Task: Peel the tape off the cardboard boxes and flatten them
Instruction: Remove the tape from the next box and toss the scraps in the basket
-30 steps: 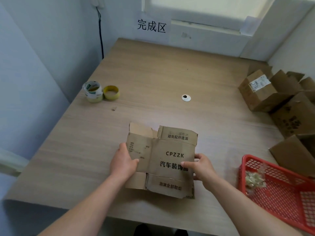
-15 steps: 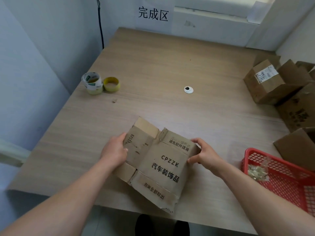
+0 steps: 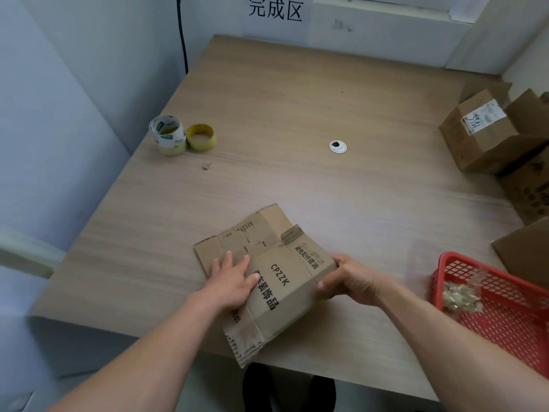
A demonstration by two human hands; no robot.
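Near the front edge of the pale wood-grain table (image 3: 297, 114), seen from the head camera, lies a flattened brown cardboard box (image 3: 297, 295) printed with black lettering. It is turned at an angle, and its nearest corner juts past the table's edge. The left hand (image 3: 234, 281) lies on the box's left half with fingers straight and spread, pressing the cardboard down without grasping it. The right hand (image 3: 347, 281) grips the box's right edge, thumb on top and fingers curled round underneath. A short strip of brownish tape (image 3: 292, 236) sticks up, partly lifted, at a fold on the far side of the box.

Far left on the table stand two tape rolls side by side and touching: a white-labelled roll (image 3: 167, 135) and a smaller yellow roll (image 3: 202, 137). A small white round cable grommet (image 3: 337, 146) sits in the middle of the tabletop. At the near right is a red plastic mesh basket (image 3: 520, 322) holding a crumpled clump of pale tape scraps (image 3: 459, 295). Along the right side are several unflattened brown cardboard boxes, the farthest one bearing a white shipping label (image 3: 481, 138). On the far wall hangs a white paper sign (image 3: 274, 8) with black characters.
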